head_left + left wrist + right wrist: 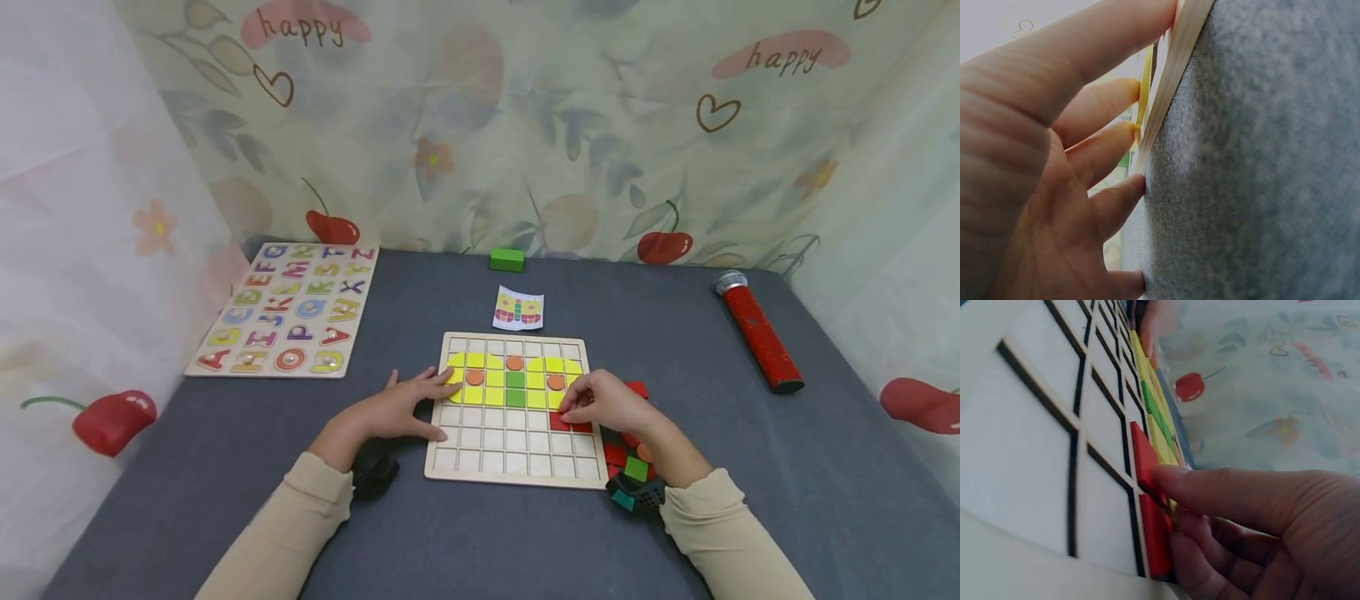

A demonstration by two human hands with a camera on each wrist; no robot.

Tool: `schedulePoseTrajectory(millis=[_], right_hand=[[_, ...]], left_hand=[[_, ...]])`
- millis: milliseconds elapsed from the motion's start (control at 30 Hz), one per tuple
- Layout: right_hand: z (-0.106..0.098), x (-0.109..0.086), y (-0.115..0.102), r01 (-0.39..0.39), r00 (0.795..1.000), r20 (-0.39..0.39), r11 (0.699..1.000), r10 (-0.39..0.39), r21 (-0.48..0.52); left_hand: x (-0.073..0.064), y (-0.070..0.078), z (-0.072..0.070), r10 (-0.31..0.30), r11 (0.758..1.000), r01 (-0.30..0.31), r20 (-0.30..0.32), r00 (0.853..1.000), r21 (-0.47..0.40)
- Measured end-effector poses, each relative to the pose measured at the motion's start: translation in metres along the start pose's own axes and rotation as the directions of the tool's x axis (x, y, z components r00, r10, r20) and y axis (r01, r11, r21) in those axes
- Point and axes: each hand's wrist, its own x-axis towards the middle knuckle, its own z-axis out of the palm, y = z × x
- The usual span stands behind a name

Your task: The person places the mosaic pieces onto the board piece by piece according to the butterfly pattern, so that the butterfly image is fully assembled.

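Observation:
A wooden grid board [487, 462] lies on the table, its upper rows filled with yellow tiles [493, 395], orange discs and green squares. Spread over its left edge, my left hand [393, 408] has thumb and fingertips on the frame and yellow tiles; the left wrist view shows the other fingertips on the cloth. Two red tiles [1158, 540] sit side by side in a row below the yellow ones. My right hand [606, 402] is bent over them, thumb and curled fingers pinching the inner red tile [1142, 456] at its cell.
Loose red, green and orange pieces [636, 468] lie beside the board's right edge, partly under my right forearm. A pattern card [518, 308] and a green block [507, 260] are behind the board. An alphabet board [283, 312] lies left, a red microphone [761, 337] right.

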Motion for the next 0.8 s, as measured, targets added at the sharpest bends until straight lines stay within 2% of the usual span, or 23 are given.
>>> schedulePoseTrajectory(millis=[167, 333, 500, 633, 800], right_hand=[[-0.008, -0.007, 0.006, 0.02, 1.0, 0.018, 1.0, -0.02, -0.002], [-0.023, -0.018, 0.015, 0.052, 0.999, -0.003, 0.999, -0.052, 0.012], [-0.041, -0.028, 0.033, -0.014, 0.997, -0.075, 0.999, 0.018, 0.049], [-0.055, -0.034, 0.048, -0.068, 0.986, -0.142, 0.993, 0.081, 0.093], [-0.067, -0.038, 0.062, -0.105, 0.973, -0.19, 0.986, 0.128, 0.129]], left_hand=[[0.001, 0.0, 0.001, 0.001, 1.0, -0.001, 0.008, 1.0, -0.001], [0.001, 0.001, -0.001, -0.008, 1.0, 0.008, 0.006, 1.0, 0.006], [0.0, 0.001, -0.002, -0.012, 1.0, 0.011, 0.007, 1.0, 0.011], [-0.001, 0.0, -0.002, -0.016, 1.0, 0.016, 0.004, 1.0, 0.009], [-0.001, -0.001, -0.001, -0.009, 1.0, 0.009, -0.001, 1.0, -0.004]])
